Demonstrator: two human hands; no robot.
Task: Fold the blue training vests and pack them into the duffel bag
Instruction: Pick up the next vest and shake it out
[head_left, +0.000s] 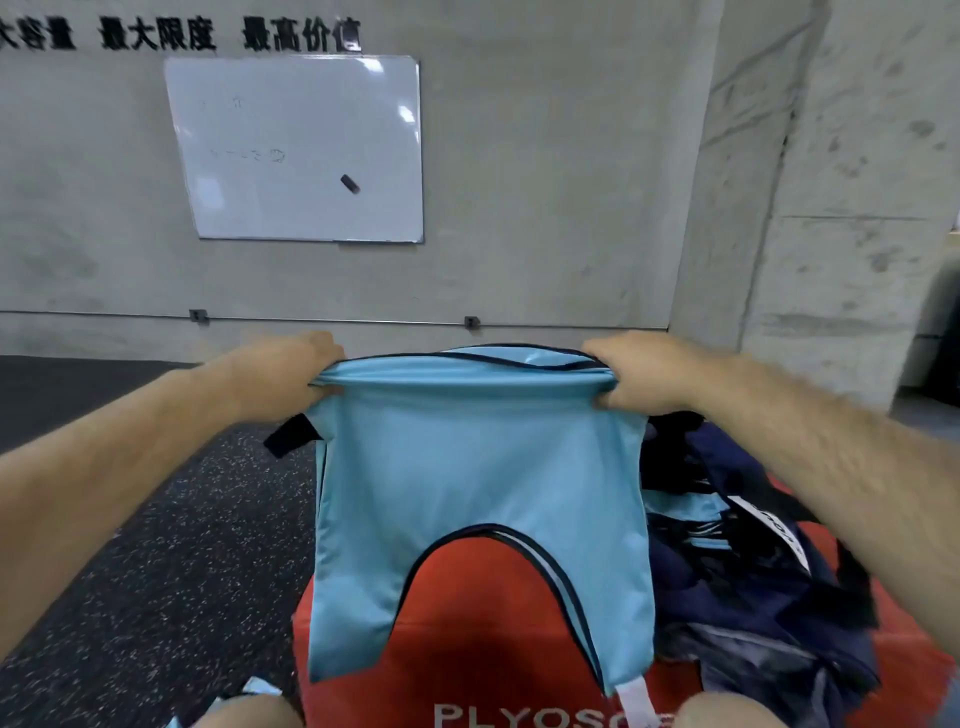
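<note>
I hold a light blue training vest (478, 467) up in front of me, upside down, its dark-trimmed neck opening hanging at the bottom. My left hand (291, 376) grips its top left corner and my right hand (644, 374) grips its top right corner, stretching the top edge taut. To the right lies a dark navy duffel bag (753, 597), open, with more light blue fabric (680, 506) showing inside. Both bag and hanging vest are above a red box (467, 649).
The red box (519, 691) carries white lettering on its top. Black speckled rubber floor (182, 545) spreads to the left. A grey concrete wall with a whiteboard (301, 150) stands ahead. A bit of blue cloth (254, 688) lies near my knees at the bottom edge.
</note>
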